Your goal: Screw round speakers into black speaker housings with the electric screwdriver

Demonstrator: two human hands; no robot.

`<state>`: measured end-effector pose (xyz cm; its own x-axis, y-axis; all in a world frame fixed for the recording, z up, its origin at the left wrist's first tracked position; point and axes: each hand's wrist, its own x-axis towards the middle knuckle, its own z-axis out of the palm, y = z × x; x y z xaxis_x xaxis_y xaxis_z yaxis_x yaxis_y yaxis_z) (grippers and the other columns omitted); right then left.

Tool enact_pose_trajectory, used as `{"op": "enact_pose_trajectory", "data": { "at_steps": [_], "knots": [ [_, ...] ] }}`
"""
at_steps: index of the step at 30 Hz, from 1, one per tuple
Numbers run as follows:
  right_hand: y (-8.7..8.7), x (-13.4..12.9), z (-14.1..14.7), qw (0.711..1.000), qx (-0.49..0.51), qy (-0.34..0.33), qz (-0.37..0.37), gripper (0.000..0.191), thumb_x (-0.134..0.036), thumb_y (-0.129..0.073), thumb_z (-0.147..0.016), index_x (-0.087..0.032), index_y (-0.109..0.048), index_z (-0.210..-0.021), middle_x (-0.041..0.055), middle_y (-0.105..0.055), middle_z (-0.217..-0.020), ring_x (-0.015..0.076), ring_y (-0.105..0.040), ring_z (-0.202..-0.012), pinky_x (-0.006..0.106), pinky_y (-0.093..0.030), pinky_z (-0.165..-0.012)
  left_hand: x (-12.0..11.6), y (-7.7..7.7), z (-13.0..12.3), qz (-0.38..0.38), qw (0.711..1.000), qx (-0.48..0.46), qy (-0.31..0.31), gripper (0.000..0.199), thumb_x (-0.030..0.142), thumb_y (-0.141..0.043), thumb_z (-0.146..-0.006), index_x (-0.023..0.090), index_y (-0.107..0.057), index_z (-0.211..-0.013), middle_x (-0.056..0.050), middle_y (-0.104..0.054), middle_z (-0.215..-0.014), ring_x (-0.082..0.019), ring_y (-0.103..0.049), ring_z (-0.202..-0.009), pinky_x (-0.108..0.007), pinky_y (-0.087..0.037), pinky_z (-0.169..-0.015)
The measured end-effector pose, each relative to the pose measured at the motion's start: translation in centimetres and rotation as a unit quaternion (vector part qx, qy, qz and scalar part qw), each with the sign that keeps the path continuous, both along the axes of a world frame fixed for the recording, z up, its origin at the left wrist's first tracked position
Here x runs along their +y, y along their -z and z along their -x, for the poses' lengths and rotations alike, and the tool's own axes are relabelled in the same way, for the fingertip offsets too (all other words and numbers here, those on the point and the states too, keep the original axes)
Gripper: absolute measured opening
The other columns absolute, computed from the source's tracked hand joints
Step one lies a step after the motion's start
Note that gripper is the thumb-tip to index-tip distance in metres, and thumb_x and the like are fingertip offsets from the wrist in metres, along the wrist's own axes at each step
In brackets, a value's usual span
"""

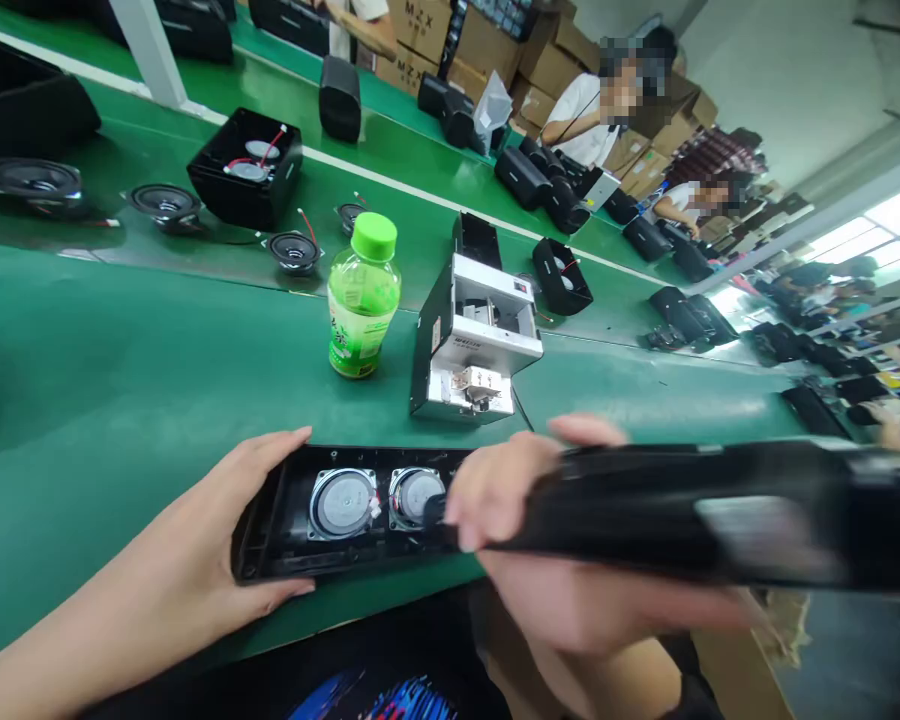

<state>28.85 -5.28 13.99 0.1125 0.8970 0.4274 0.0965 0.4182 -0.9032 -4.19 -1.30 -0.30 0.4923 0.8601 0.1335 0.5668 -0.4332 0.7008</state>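
On the green bench in front of me lies a long black speaker housing (285, 520), its inner side facing up. Two round speaker drivers (345, 503) are seated in it. My left hand (229, 525) grips the housing's left end, thumb on the near edge and fingers on the far edge. A long black electric screwdriver (637, 505), smeared by motion, is held in my right hand (510, 500) over the right part of the housing. Its dark tip is near the second driver; whether it touches anything, I cannot tell. The housing's right end is hidden behind this hand.
Beyond the housing stand a green-capped drink bottle (364, 300) and a silver-and-black bench machine (480, 340). Farther back are loose drivers (294, 253), an open black speaker box (247, 165) and more housings along the line. Other people (589, 120) work across the bench, near cardboard boxes (420, 35).
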Motion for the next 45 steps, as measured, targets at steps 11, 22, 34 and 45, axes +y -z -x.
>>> {"op": "enact_pose_trajectory", "data": {
  "at_steps": [11,22,34,45],
  "knots": [
    [-4.0,11.4,-4.6,0.990,0.069,0.066,-0.107,0.085,-0.117,-0.079,-0.092,-0.033,-0.081,-0.109,-0.0075,-0.066,-0.062,0.0179,-0.059,-0.045,0.033,-0.050,-0.045,0.6,-0.1,-7.4,0.005,0.998,-0.055,0.027,0.142,0.044,-0.112,-0.091,0.048,-0.028,-0.206,-0.013,-0.061,-0.202,-0.050,-0.070,-0.180,-0.066,-0.066,-0.146],
    [-4.9,8.6,-4.8,0.988,0.149,0.026,-0.006,0.075,-0.103,-0.083,-0.105,-0.031,-0.089,-0.126,-0.0081,-0.065,-0.063,0.0164,-0.059,-0.046,0.031,-0.050,-0.044,1.0,0.3,-8.2,0.051,0.995,-0.084,0.027,0.164,0.050,-0.124,-0.079,0.052,-0.022,-0.208,-0.012,-0.059,-0.205,-0.048,-0.065,-0.184,-0.067,-0.057,-0.153],
    [-1.6,8.5,-0.9,0.982,0.114,-0.147,0.032,0.060,-0.095,-0.084,-0.110,-0.037,-0.086,-0.129,-0.0063,-0.084,-0.079,0.0204,-0.075,-0.057,0.038,-0.069,-0.062,1.4,-0.4,-8.5,0.049,0.991,-0.107,0.060,0.155,0.077,-0.113,-0.091,0.054,-0.015,-0.209,-0.011,-0.053,-0.209,-0.047,-0.063,-0.186,-0.066,-0.059,-0.153],
    [-0.5,8.6,0.2,0.988,0.094,-0.124,0.016,0.066,-0.099,-0.080,-0.109,-0.035,-0.085,-0.126,-0.0068,-0.084,-0.075,0.0201,-0.074,-0.053,0.039,-0.064,-0.056,1.5,-0.7,-8.7,0.037,0.985,-0.145,0.085,0.151,0.077,-0.109,-0.097,0.054,-0.011,-0.209,-0.015,-0.052,-0.209,-0.050,-0.062,-0.187,-0.072,-0.061,-0.150]
  ]
}}
